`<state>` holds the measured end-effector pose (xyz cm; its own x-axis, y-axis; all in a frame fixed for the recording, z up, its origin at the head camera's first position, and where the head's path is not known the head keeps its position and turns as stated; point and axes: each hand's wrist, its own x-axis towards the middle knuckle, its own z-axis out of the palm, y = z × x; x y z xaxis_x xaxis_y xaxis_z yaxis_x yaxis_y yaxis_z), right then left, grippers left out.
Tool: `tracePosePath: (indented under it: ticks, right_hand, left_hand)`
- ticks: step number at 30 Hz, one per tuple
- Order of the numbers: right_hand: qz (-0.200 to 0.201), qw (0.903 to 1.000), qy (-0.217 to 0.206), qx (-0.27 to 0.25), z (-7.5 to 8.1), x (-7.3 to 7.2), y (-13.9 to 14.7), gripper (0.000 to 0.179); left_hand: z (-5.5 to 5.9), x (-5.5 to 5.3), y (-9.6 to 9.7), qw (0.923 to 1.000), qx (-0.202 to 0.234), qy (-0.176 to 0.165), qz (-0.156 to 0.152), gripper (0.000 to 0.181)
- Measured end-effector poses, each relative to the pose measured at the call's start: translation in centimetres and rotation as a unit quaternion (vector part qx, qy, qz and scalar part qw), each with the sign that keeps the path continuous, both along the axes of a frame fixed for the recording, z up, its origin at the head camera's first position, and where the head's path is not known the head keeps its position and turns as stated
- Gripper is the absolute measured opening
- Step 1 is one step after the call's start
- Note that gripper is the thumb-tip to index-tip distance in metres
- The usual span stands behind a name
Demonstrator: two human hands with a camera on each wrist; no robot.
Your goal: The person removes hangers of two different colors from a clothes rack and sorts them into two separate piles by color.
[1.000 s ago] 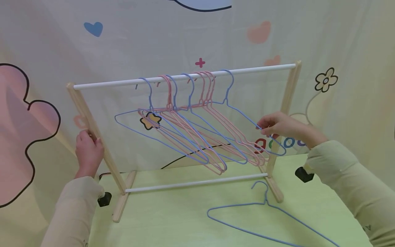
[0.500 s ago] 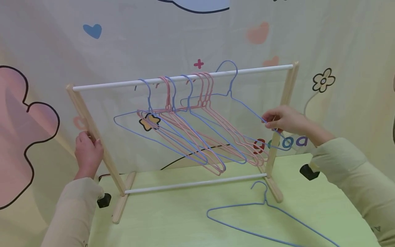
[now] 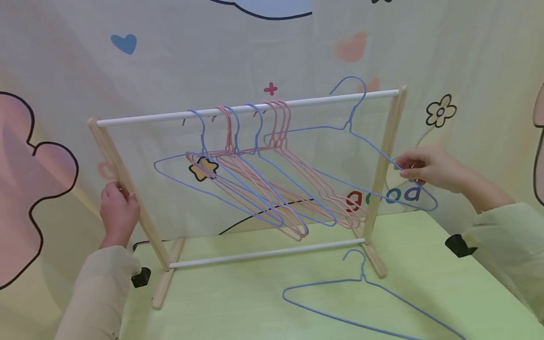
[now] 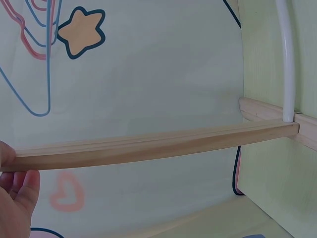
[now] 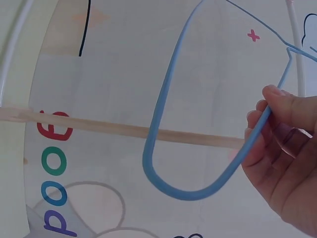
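A pale printed curtain (image 3: 191,56) backs the scene, meeting the back edge of a light-green bench (image 3: 238,302). On the bench stands a wooden clothes rack (image 3: 310,101), its left foot near the left edge and its right foot well in from the right edge. A loose blue hanger (image 3: 363,276) lies flat before the rack, toward the bench's right side, running out of view at the front. Pink and blue hangers (image 3: 231,150) dangle from the rack's top rail, bunched at the middle and left of middle. Nearer the rail's right end, a person lifts another, the held blue hanger (image 3: 349,125), its hook above the rail; whether its stem touches the rail cannot be told. The right hand (image 3: 431,167), beyond the right post (image 3: 385,151), pinches that hanger's sloping arm between thumb and fingers. The left hand (image 3: 120,208) grips the left post (image 4: 158,147), thumb and fingers on opposite sides. A small orange star (image 4: 81,33) is printed on the curtain.
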<state>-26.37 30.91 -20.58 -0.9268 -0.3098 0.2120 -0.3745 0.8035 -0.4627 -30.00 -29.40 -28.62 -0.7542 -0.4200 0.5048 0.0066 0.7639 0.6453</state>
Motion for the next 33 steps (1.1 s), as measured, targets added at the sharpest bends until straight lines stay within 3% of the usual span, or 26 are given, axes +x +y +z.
tracePosePath:
  ticks: [9,20,33]
  right_hand:
    - [-0.008,0.9998,0.018,-0.006,-2.0,1.7,2.7,0.015]
    - [-0.020,0.9994,-0.005,-0.027,-7.2,2.4,5.0,0.020]
    - [0.010,0.9949,-0.080,-0.062,-11.9,2.9,5.0,0.027]
  left_hand:
    - [-0.1,-0.1,-0.1,1.0000,-0.002,-0.002,-0.001,0.035]
    - [-0.1,0.0,-0.1,0.9999,-0.005,-0.013,-0.005,0.036]
    - [-0.1,-0.1,-0.2,0.9998,-0.005,-0.017,-0.006,0.036]
